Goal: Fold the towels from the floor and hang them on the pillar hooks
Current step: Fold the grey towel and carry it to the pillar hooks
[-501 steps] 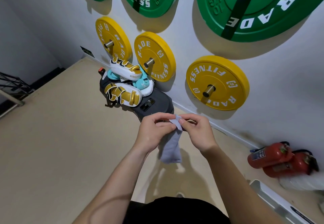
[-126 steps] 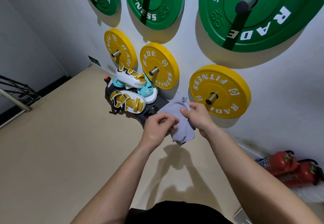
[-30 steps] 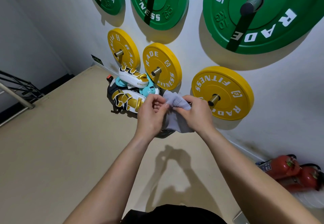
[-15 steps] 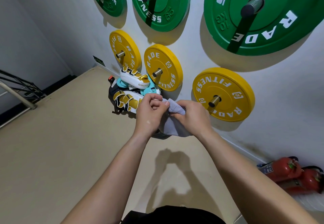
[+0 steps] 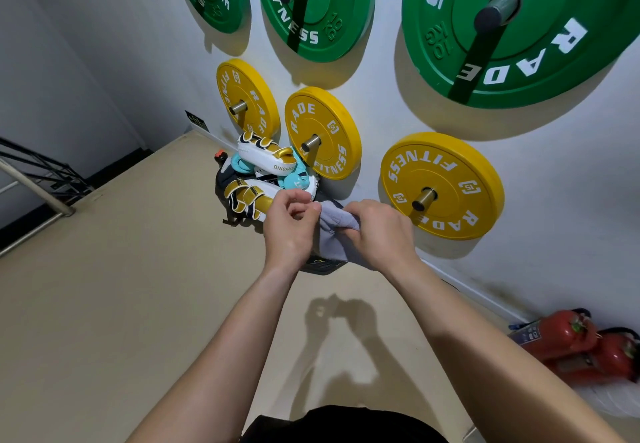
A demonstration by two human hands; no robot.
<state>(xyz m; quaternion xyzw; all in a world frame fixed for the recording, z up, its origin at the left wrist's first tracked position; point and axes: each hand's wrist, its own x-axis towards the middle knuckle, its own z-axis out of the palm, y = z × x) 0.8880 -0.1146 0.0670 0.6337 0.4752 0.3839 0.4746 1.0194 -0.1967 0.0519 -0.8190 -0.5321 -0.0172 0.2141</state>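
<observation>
A small grey towel point(image 5: 334, 231), bunched into a compact fold, hangs in the air between my two hands at chest height. My left hand point(image 5: 290, 226) pinches its upper left edge with thumb and fingertips. My right hand point(image 5: 377, 231) grips the towel from the right, fingers curled over the cloth and hiding part of it. Just beyond my right hand a metal peg point(image 5: 423, 199) sticks out of the white wall through a yellow weight plate point(image 5: 446, 179). No towel lies on the visible floor.
Two more yellow plates point(image 5: 322, 131) and three green plates point(image 5: 512, 27) hang on wall pegs. A pile of white-gold boxing pads point(image 5: 266, 162) lies on a dark bag on the beige floor. Two red fire extinguishers point(image 5: 568, 342) lie at the lower right. A metal rack point(image 5: 31, 172) stands far left.
Over the last second both hands stayed on the towel and drew it tighter into a smaller bundle. Earlier it hung down longer below my hands.
</observation>
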